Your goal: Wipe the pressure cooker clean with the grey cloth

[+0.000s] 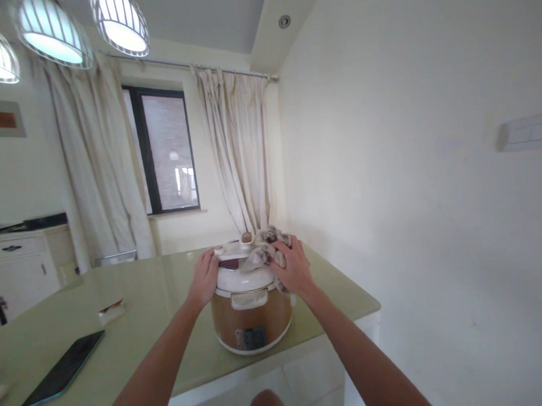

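An electric pressure cooker with a brown body and white lid stands upright near the front edge of the table. My left hand grips the lid's left side, fingers curled over its edge. In my right hand is a crumpled, patterned cloth, pressed against the right side of the lid. A small valve knob sticks up at the top of the lid. The cloth and right fingers hide part of the lid's right side.
The cooker rests on a pale green glossy table. A dark tablet and a small white item lie to the left. A bare wall rises along the right side, and a white cabinet stands at far left.
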